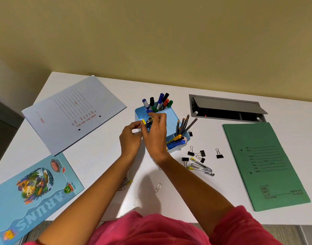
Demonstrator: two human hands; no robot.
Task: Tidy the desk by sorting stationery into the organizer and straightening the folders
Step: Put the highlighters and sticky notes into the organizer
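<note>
Grey cable hatch (pixel 227 108) sat recessed in tabletop (pixel 98 154) near far edge, toward right corner; lid tilted open, interior dark, small red light inside. Yellowish wall (pixel 151 32) rose behind far edge. Dark cabinet (pixel 3 119) stood beyond left edge.

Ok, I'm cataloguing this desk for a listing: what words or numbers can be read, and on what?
"ARUN'S": blue notebook cover, upside down.
"65": green badge on it.
"King Size": beside the badge.
"ART NO.": grey folder, red; number after unclear.
"File No.": same folder.
"PTC": green folder.
"FILING SYSTEM": same folder.
Form lines, labels on the markers: too small.
</note>
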